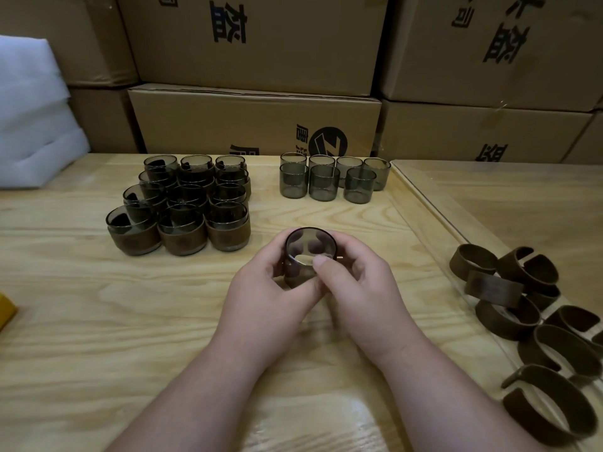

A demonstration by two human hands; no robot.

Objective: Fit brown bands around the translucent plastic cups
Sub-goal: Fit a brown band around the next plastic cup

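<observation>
Head view: both hands met at desk centre w/ one translucent smoky cup [310, 252] between them, mouth tilted toward the camera. Left hand [277, 288] wrapped its left side, right hand [355, 285] its right; fingers [323, 264] of both closed on the cup, tips showing through the wall. Lower part of the cup looked brownish, maybe a band partly on, but hands hid it, can't tell for sure. Banded cups [182, 210] stacked in a block at rear left. Bare cups [332, 179], seven or so, stood rear centre, well apart from the hands. Loose brown bands [535, 314] piled at right, on what looked like a glass sheet over the desk [98, 321]. Cardboard boxes [254, 119] behind, white foam [32, 109] far left.

Step in hand, prob: seating a band on this cup. Next move likely calls for pushing the band down even all round, then setting the cup w/ the finished block.
</observation>
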